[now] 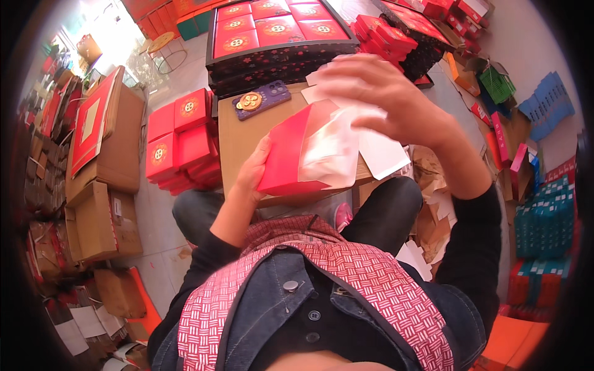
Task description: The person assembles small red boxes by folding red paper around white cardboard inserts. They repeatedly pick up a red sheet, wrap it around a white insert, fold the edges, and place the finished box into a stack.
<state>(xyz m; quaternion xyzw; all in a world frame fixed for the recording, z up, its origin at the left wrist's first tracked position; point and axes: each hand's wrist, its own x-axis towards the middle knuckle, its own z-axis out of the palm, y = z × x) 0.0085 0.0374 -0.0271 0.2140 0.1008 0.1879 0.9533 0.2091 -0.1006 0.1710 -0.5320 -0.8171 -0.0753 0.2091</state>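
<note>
Red-and-white patterned apron (396, 281) is nearest to the view, over a denim jacket (263, 300); beyond it, the left hand (250, 170) holds a red box (286, 151) firmly at its left side, with the thumb against the red face and other fingers hidden; thus the box extends to the right from this grip, tilted, over a brown carton (235, 139); the right hand (387, 96), blurred, spreads its fingers above the white right part; whether it touches, I cannot tell.

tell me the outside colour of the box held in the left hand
Red; the box in the left hand shows best in the head view.
</note>
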